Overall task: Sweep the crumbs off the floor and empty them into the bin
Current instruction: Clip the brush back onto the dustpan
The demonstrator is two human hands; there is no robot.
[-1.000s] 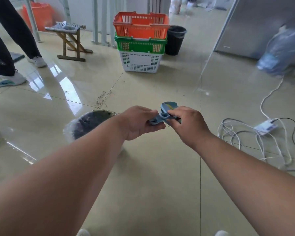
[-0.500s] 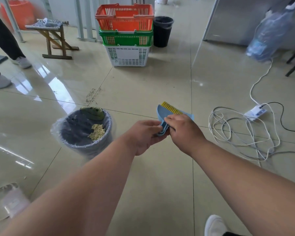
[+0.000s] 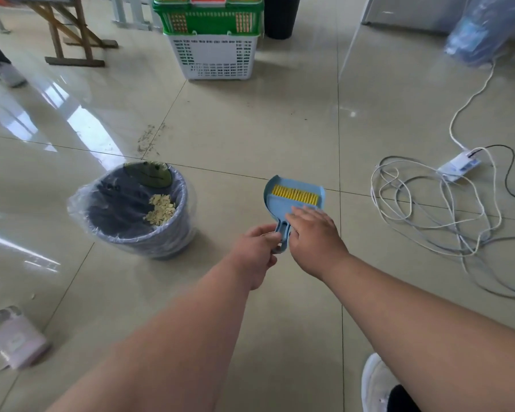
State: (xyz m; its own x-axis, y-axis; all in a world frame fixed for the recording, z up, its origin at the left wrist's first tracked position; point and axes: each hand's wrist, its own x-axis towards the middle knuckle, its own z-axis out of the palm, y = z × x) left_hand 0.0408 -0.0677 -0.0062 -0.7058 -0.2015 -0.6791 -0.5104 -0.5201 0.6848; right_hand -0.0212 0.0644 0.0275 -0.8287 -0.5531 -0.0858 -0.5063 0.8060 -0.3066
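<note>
A small blue dustpan (image 3: 275, 197) lies flat low over the floor, with a yellow-bristled brush (image 3: 295, 194) nested in it. My left hand (image 3: 257, 251) is shut on the dustpan's handle. My right hand (image 3: 314, 237) rests on the brush with its fingers spread, covering the brush's handle. To the left stands a round bin (image 3: 137, 236) lined with clear plastic, holding a pile of pale crumbs (image 3: 161, 209) and a green frog-faced object (image 3: 147, 173). Fine dark specks (image 3: 147, 139) lie on the tile beyond the bin.
Tangled white cables (image 3: 428, 209) and a power strip (image 3: 460, 165) lie at right. Stacked white and green baskets (image 3: 211, 37), a black bin (image 3: 281, 16) and a wooden stand (image 3: 69, 34) stand behind. A pink packet (image 3: 17, 341) lies lower left; my shoe (image 3: 378, 382) is lower right.
The dustpan and brush went from tilted in both hands to lying flat near the floor. My right hand's fingers have spread. The view tipped downward.
</note>
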